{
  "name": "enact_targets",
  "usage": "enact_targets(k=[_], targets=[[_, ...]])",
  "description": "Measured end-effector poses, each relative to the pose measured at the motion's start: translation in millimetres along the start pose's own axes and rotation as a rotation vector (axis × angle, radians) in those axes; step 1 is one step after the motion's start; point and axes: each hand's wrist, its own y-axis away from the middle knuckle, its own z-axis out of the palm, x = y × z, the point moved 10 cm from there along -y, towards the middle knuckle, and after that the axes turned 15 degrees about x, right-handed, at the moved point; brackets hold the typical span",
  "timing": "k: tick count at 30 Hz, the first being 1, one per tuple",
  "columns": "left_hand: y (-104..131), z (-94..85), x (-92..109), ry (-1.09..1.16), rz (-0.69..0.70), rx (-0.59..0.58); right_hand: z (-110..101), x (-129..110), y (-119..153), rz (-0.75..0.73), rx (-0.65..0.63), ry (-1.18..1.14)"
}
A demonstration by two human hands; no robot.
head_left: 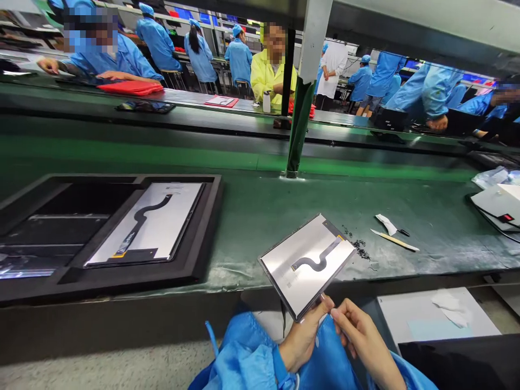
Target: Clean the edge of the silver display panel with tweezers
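My left hand point(303, 338) grips the lower corner of a flat display panel point(304, 281), held tilted at the bench edge with its silvery back up. A dark curved ribbon cable point(320, 264) runs over that back. Close beside it, at the panel's lower right edge, my right hand point(357, 327) has thumb and forefinger pinched together; whatever lies between them is too small to name. On the left, a second panel point(162, 222) with a similar cable rests in a black foam tray point(209, 216).
Black scraps point(361, 250) lie right of the panel, near a pale pointed tool point(394, 240) and a white-wrapped tool point(385, 223). A green post point(298, 130) rises behind. At right are a white box point(498, 208) and, lower, a white board point(414, 319). Several people work beyond.
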Motion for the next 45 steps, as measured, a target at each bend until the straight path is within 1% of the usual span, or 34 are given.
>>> enact_targets(k=[3, 5, 6, 9, 11, 13, 16, 18, 20, 23, 25, 27, 31, 33, 37, 38, 40, 43, 45], targets=[[1.6, -3.2, -1.6, 0.004, -0.010, 0.008, 5.7, 9.1, 0.0, 0.115, -0.064, -0.060], [2.5, -7.1, -2.9, 0.007, -0.019, 0.027, 8.5, 11.1, 0.6, 0.151, -0.093, -0.103], [2.8, -8.5, -3.7, 0.008, -0.024, 0.037, 8.4, 9.9, 0.6, 0.138, -0.092, -0.104], [2.7, -8.6, -5.7, 0.009, -0.040, 0.051, 3.5, 0.0, 0.8, 0.014, -0.044, -0.033], [2.8, -6.3, -4.9, 0.010, -0.047, 0.047, 2.5, -2.5, 2.0, -0.014, -0.033, 0.025], [3.9, -4.6, -2.3, 0.010, -0.048, 0.036, 5.8, -0.6, 3.3, 0.026, -0.067, 0.025], [6.4, -5.1, 1.0, 0.008, -0.051, 0.023, 15.2, 4.4, 5.8, 0.118, -0.160, -0.056], [7.0, -6.6, 1.1, 0.010, -0.052, 0.026, 17.9, 7.7, 6.3, 0.137, -0.181, -0.069], [6.1, -6.3, -0.4, 0.013, -0.052, 0.029, 16.0, 9.5, 5.6, 0.103, -0.148, -0.036], [4.0, -3.2, -2.8, 0.021, -0.054, 0.028, 7.6, 6.9, 4.0, 0.017, -0.041, 0.003], [3.7, -1.9, -2.7, 0.028, -0.057, 0.028, 3.5, 3.7, 3.3, -0.015, 0.004, 0.000], [4.7, -2.2, -1.3, 0.033, -0.063, 0.022, 4.5, 4.4, 2.6, 0.012, -0.014, -0.018], [6.7, -9.2, 2.8, 0.051, -0.061, 0.050, 13.0, 11.2, 2.4, 0.118, -0.119, -0.082], [6.3, -11.7, 3.2, 0.059, -0.055, 0.075, 14.5, 10.7, 2.1, 0.106, -0.131, -0.099], [5.7, -8.3, 1.8, 0.064, -0.057, 0.072, 11.1, 2.8, 1.7, 0.004, -0.079, -0.041], [6.1, -6.9, 1.8, 0.062, -0.061, 0.060, 11.1, 2.2, 2.1, 0.004, -0.078, -0.022], [7.5, -5.5, 2.6, 0.061, -0.066, 0.038, 13.5, 4.0, 3.8, 0.052, -0.103, -0.016], [8.6, -7.3, 3.9, 0.059, -0.064, 0.029, 19.0, 5.5, 7.5, 0.126, -0.157, -0.061], [7.8, -8.5, 3.0, 0.053, -0.061, 0.034, 18.0, 1.9, 7.6, 0.104, -0.145, -0.068]])
